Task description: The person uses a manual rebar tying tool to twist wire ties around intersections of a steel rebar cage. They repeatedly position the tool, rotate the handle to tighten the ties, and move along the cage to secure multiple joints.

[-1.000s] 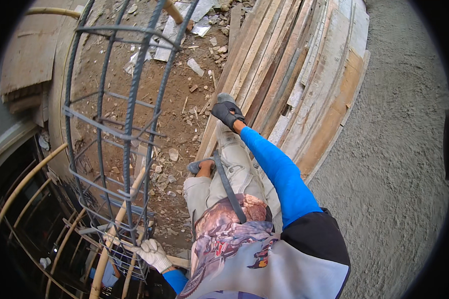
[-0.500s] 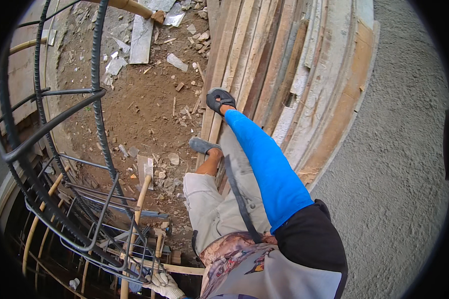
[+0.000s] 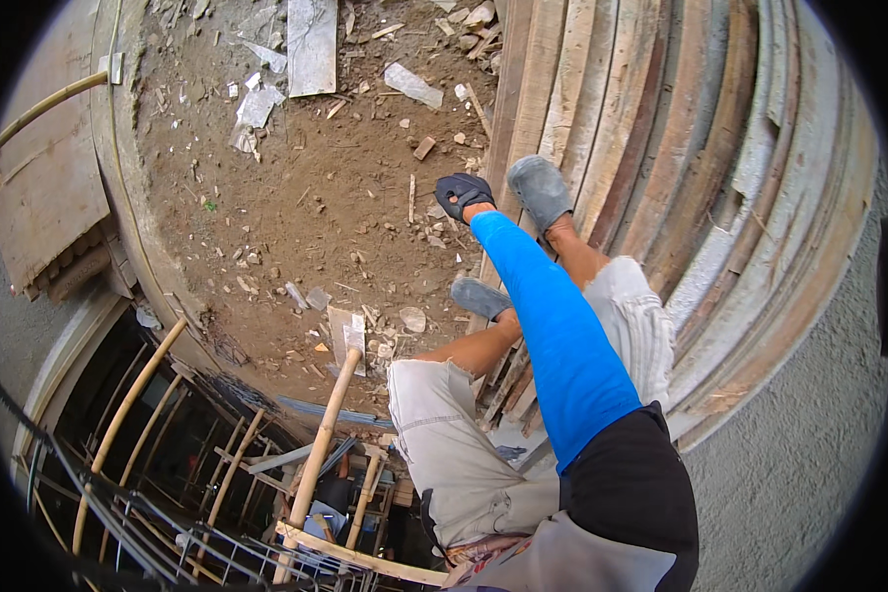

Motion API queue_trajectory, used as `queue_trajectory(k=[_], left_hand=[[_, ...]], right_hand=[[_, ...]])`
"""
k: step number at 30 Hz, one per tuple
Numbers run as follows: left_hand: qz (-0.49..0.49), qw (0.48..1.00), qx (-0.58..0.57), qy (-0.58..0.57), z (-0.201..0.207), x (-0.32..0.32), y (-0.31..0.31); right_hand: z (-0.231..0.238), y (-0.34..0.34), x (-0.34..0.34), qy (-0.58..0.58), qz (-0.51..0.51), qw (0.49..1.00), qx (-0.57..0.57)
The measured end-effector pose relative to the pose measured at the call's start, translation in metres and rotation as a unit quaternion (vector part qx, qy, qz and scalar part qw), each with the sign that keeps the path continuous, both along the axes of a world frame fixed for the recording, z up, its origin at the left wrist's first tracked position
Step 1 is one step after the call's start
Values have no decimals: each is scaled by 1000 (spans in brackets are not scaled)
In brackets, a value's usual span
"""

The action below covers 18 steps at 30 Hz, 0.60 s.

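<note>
My right hand (image 3: 464, 197), in a black glove, reaches forward at the end of a blue sleeve (image 3: 559, 331). Its fingers look curled into a fist, and nothing shows in it. Below it on the left lies bare brown soil; close by on the right is my grey clog (image 3: 541, 189), resting on long wooden planks (image 3: 651, 118). My other clog (image 3: 481, 296) is at the planks' left edge. Out of view is my left hand. Part of a steel rebar cage (image 3: 138, 533) shows at the lower left.
Bamboo poles (image 3: 321, 444) rise from a dark opening at the lower left, with a wooden strip (image 3: 355, 557) across them. Broken sheet pieces (image 3: 411, 85) and rubble litter the soil. Rough grey concrete (image 3: 789, 483) borders the planks on the right.
The rebar cage has slid down and left in view. My white-gloved left hand, earlier beside its lower end, has left the picture. My right foot has swung out to the right.
</note>
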State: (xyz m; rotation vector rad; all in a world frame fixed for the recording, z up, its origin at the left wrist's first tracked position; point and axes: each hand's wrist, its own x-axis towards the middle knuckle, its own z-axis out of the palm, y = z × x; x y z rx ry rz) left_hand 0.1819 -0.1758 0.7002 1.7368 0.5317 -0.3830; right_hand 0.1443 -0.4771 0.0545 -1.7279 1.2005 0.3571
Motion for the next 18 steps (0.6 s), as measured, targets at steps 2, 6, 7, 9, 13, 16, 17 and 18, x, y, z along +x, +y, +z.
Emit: queue_trajectory(k=[2, 6, 7, 9, 13, 16, 17, 18], left_hand=[[-2, 1000, 0, 10, -35, -8, -14], [-4, 1000, -2, 21, -95, -7, -39], [-6, 1000, -2, 24, -110, -7, -44], [-6, 1000, -2, 30, -137, -8, -51], [-3, 999, 7, 44, -177, -9, -60], [1, 999, 2, 52, -200, -12, -63], [1, 999, -1, 54, -207, -12, -64], [3, 998, -5, 58, -213, -13, -64]], right_hand=[[-31, 12, 16, -37, 14, 998, -46], [-96, 25, 60, -68, 122, 987, -83], [-111, 32, 72, -57, 112, 988, -93], [-143, 41, 87, -95, 105, 979, -145], [-191, 50, 92, -127, 129, 965, -191], [-206, 47, 79, -178, 193, 934, -243], [-207, 46, 75, -189, 204, 928, -249], [-206, 47, 73, -179, 226, 926, -242]])
